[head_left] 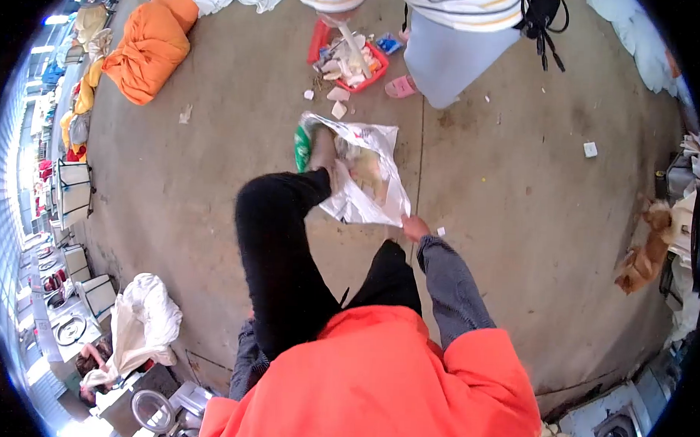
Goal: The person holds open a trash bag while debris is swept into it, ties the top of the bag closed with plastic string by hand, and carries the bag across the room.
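In the head view a white plastic bag (375,209) with a green patch lies spread on the concrete floor, its mouth open. See-through plastic and pale scraps show inside it. My right hand (415,227) is closed on the bag's near right edge. My raised leg in black trousers (276,231) reaches over the bag, and the foot is inside its mouth. Only the grey sleeve of my left arm (246,361) shows beside my body; my left hand is out of sight.
Beyond the bag, another person (460,53) in a striped top stands by a red dustpan (370,82) heaped with scraps. Orange sacks (149,53) lie at upper left. A brown dog (641,259) is at the right. Sewing machines (70,330) line the left.
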Demonstrator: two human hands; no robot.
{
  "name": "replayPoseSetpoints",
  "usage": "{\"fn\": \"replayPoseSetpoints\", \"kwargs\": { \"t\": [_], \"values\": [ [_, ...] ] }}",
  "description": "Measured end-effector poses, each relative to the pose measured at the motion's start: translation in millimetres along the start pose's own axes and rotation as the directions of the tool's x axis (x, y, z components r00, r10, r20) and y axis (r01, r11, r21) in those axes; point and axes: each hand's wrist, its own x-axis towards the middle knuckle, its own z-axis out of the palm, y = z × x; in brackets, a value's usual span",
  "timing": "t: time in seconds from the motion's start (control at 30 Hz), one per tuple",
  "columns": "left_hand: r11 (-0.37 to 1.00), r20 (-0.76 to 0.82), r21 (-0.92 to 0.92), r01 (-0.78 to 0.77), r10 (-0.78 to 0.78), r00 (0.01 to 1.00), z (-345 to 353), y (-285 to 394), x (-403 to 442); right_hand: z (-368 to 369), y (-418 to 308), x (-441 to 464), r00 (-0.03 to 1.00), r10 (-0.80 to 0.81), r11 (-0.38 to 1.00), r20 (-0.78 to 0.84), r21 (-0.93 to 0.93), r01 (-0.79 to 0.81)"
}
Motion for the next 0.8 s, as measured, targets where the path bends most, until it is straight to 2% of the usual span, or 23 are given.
{"fn": "replayPoseSetpoints", "kwargs": {
  "t": [0.03,0.07,0.1,0.13,0.17,0.2,0.23,0.27,0.33,0.37,0.4,0.47,0.5,0.57,0.63,0.67,0.7,0.8],
  "values": [
    [1.000,0.010,0.003,-0.010,0.010,1.000,-1,2,-1,-21,-34,-11,0.961,0.261,0.958,0.086,0.098,-0.269],
    [1.000,0.016,-0.006,-0.019,0.019,1.000,-2,4,0,-13,-39,-6,0.960,0.267,0.957,0.082,0.092,-0.274],
    [1.000,0.026,-0.011,-0.021,0.021,0.999,-1,6,4,1,-31,2,1.000,0.006,0.997,0.016,-0.077,-0.005],
    [1.000,0.033,-0.015,-0.026,0.026,0.999,1,9,7,2,-37,6,0.964,-0.266,0.932,0.001,-0.256,0.257],
    [0.999,0.031,-0.023,-0.023,0.024,0.999,1,10,7,5,-44,9,0.965,-0.262,0.930,0.019,-0.262,0.258],
    [0.999,0.022,-0.036,-0.020,0.021,1.000,2,10,5,-7,-70,5,0.996,-0.086,0.995,0.031,-0.050,0.088],
    [0.998,0.013,-0.055,-0.022,0.023,1.000,2,11,4,-15,-88,4,0.994,0.086,0.983,0.069,0.156,-0.096],
    [0.996,-0.004,-0.076,-0.036,0.036,0.999,2,12,2,-12,-87,8,0.994,0.082,0.985,0.067,0.146,-0.091],
    [0.993,-0.043,-0.106,-0.046,0.041,0.998,3,2,3,-7,-86,10,0.922,0.239,0.873,0.304,0.348,-0.341],
    [0.998,-0.023,-0.060,0.019,-0.021,1.000,2,-18,10,-13,-95,2,0.881,0.314,0.768,0.353,0.451,-0.454],
    [0.996,-0.037,-0.091,0.016,-0.019,0.999,5,-45,19,-13,-100,6,0.885,0.308,0.789,0.349,0.427,-0.442],
    [0.955,-0.095,-0.280,0.100,-0.131,0.987,15,-99,22,-2,-97,3,0.912,0.296,0.824,0.285,0.407,-0.395],
    [0.948,-0.101,-0.302,0.102,-0.139,0.985,22,-104,14,1,-97,5,0.927,0.264,0.872,0.265,0.346,-0.347],
    [0.968,-0.191,-0.251,0.028,-0.078,0.978,36,-112,-3,-1,-95,10,0.919,0.255,0.869,0.299,0.345,-0.354],
    [0.942,-0.173,-0.331,0.050,-0.112,0.979,47,-150,-12,-14,-107,2,0.912,0.222,0.829,0.344,0.425,-0.362],
    [0.920,-0.148,-0.386,0.065,-0.132,0.980,50,-173,-19,-14,-102,6,0.904,0.238,0.847,0.354,0.380,-0.372],
    [0.848,-0.113,-0.517,0.119,-0.205,0.972,51,-190,-25,-17,-97,5,0.911,0.240,0.857,0.335,0.368,-0.361],
    [0.808,-0.217,-0.586,0.063,-0.231,0.948,58,-153,-70,-42,-87,-3,0.913,0.204,0.863,0.353,0.376,-0.338]
  ]
}}
